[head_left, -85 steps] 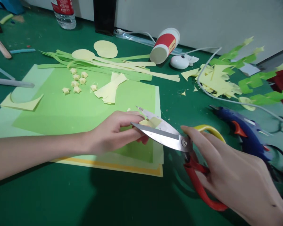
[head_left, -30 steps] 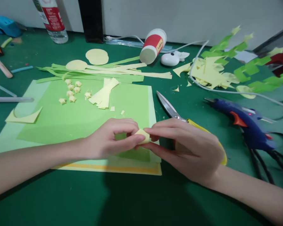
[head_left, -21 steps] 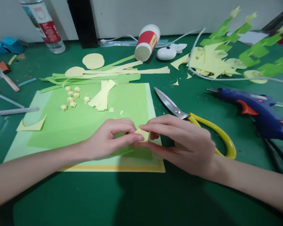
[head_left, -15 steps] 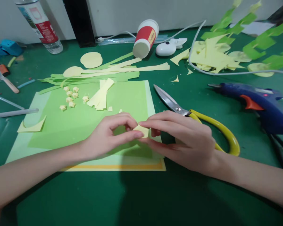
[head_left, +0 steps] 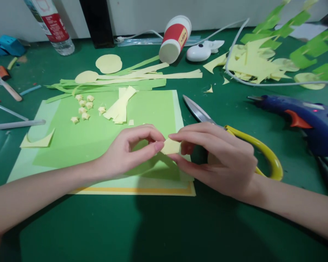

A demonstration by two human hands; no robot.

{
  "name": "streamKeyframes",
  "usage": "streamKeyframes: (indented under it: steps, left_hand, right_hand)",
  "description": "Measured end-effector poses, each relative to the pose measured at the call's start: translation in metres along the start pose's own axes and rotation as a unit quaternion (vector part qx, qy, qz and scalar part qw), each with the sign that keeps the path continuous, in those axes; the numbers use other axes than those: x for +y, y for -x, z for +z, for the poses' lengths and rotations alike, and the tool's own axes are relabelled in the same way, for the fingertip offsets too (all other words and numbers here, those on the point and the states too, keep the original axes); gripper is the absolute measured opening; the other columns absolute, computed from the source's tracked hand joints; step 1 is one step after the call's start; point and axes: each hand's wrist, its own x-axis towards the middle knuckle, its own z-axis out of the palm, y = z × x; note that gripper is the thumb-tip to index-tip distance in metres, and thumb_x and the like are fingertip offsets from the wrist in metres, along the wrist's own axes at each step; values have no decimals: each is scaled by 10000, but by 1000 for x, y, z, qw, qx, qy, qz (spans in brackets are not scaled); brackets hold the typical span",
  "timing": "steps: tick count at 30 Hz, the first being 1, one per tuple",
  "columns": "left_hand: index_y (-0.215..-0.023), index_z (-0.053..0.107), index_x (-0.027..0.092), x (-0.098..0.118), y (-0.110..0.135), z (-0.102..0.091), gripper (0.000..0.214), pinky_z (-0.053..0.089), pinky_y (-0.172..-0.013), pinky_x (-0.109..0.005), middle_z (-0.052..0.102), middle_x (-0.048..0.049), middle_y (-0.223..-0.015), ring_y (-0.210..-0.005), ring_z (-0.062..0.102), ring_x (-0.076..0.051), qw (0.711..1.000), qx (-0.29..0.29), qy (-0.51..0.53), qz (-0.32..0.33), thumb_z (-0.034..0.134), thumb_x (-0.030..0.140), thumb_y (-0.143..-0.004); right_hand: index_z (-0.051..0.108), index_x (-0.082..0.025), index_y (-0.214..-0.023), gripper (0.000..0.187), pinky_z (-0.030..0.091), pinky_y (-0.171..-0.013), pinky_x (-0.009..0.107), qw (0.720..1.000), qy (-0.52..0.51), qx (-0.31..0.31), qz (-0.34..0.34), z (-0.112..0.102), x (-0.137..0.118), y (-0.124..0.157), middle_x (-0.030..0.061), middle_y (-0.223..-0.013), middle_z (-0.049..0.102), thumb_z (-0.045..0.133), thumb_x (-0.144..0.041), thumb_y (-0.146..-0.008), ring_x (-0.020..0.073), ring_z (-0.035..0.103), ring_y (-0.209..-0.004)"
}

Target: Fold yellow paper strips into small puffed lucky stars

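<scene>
A small pale yellow folded paper pentagon [head_left: 171, 146] is held between both hands above the right part of the green paper sheets [head_left: 79, 145]. My left hand [head_left: 132, 153] pinches its left edge between thumb and index finger. My right hand [head_left: 218, 160] grips it from the right, with fingertips at its top and bottom. On the sheets lie several small folded paper stars [head_left: 85, 116] and a crossed bundle of pale yellow paper strips [head_left: 121, 105]. Scissors [head_left: 268, 156] with yellow handles lie partly behind my right hand.
A blue glue gun [head_left: 292, 112] lies at the right. Behind the sheets are long paper strips [head_left: 153, 75], a tipped paper cup [head_left: 175, 38], a white device [head_left: 199, 52] and a cable. Yellow scraps [head_left: 251, 62] are heaped at the back right; a bottle [head_left: 56, 29] stands back left.
The pentagon shows more of its face now, as my left thumb has slid to its left edge. The whole view has shifted slightly, and both hands still hold the paper.
</scene>
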Motion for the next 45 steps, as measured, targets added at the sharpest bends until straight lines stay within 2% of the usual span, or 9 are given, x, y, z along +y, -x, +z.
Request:
streamKeyframes:
  steps: [9,21,26,31,40,45]
  left_hand:
    - [-739,577,143,-3,0,3,101,428,-625,-175,556,8,-716,-660,511,-66,998,32,-45,30,517,178,-812]
    - [-677,586,154,-3,-1,3,97,411,-577,-166,557,23,-678,-618,497,-60,999,21,25,-7,588,180,-771]
    - [-661,568,156,-2,-1,3,125,397,-571,-169,533,31,-655,-602,481,-60,1000,19,-1,5,574,191,-781]
    - [-754,576,178,-2,0,1,150,424,-620,-187,556,4,-738,-677,508,-84,999,7,-18,37,475,244,-845]
    - [-762,576,167,-2,0,2,93,424,-617,-196,552,-1,-733,-664,508,-84,998,20,-41,34,522,214,-821]
    - [-725,580,150,-4,-1,2,91,414,-623,-190,559,9,-693,-650,499,-76,995,33,-80,55,549,187,-803]
  right_hand:
    - [580,-117,-882,136,463,-528,197,1000,11,-1,-1,-1,0,0,55,-792,623,617,-133,-752,45,528,-524]
    - [568,-132,-916,155,469,-522,195,1000,-5,-25,-6,-1,0,0,49,-820,626,585,-111,-764,48,529,-530]
    - [557,-155,-929,166,475,-506,201,999,-14,-31,-5,-1,0,0,37,-827,626,574,-111,-770,52,536,-519]
    - [556,-169,-928,175,465,-472,208,1000,8,-8,11,-2,-1,0,42,-811,622,591,-121,-763,58,523,-494]
    - [570,-135,-931,172,456,-491,194,1000,16,-2,-2,-1,0,-1,59,-808,625,597,-114,-762,51,520,-515]
    - [562,-147,-948,193,474,-519,198,1000,19,-5,-24,0,1,0,56,-832,629,593,-105,-763,59,535,-536]
